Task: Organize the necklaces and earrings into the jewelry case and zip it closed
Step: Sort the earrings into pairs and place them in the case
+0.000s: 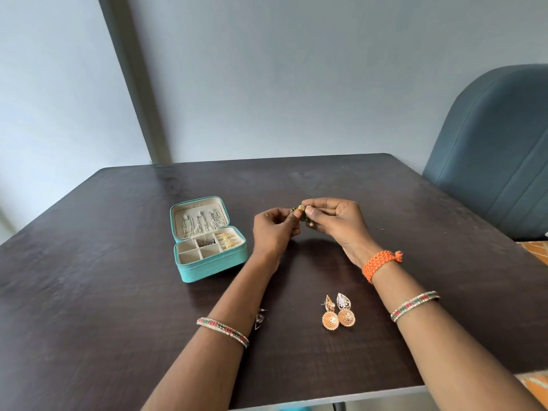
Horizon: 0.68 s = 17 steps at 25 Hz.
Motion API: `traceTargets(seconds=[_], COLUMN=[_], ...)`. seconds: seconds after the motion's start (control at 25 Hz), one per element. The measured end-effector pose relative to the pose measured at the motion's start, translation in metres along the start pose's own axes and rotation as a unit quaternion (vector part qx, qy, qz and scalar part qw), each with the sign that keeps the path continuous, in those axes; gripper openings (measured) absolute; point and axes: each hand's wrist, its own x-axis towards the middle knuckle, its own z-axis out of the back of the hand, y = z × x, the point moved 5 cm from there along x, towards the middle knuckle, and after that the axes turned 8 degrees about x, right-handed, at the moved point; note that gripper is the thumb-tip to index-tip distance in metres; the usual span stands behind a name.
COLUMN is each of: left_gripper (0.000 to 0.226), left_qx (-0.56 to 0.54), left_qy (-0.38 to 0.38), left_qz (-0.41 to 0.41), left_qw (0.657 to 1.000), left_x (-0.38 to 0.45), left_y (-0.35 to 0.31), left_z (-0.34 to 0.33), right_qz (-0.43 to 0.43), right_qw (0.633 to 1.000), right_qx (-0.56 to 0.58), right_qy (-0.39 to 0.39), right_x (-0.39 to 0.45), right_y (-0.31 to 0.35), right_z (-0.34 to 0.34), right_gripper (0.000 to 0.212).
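Observation:
The teal jewelry case (212, 266) lies open on the dark table, left of my hands. Silver chain necklaces (201, 222) hang in its lid. Gold earrings (227, 241) fill its right compartment and dark pieces (207, 242) sit in a middle one. My left hand (274, 229) and my right hand (336, 223) meet above the table and pinch a small gold and dark green earring pair (303, 212) between fingertips. Two orange-gold jhumka earrings (338, 314) lie near the front, between my forearms. A small silver earring (260, 318) peeks out beside my left forearm.
The dark wooden table (118, 307) ends at a front edge near the bottom of the view. A blue-grey chair (498, 161) stands at the right. A grey wall with a darker post rises behind the table.

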Motion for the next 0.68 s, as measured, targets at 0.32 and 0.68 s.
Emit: traceTargets(seconds=[0.32, 0.68], left_gripper=[0.015, 0.01], left_qx=[-0.009, 0.019], left_qy=[0.02, 0.002], left_qz=[0.007, 0.007], left_qw=[1.0, 1.0], left_x=[0.0003, 0.0021], left_y=[0.0024, 0.0052], left_z=[-0.0013, -0.0012], right_qz=[-0.026, -0.02], right_qw=[1.0, 1.0], right_qx=[0.002, -0.012], right_qy=[-0.005, -0.017], right_x=[-0.0016, -0.0015], right_y=[-0.0005, -0.0018], right_z=[-0.0004, 0.0008], right_gripper=[0.015, 0.008])
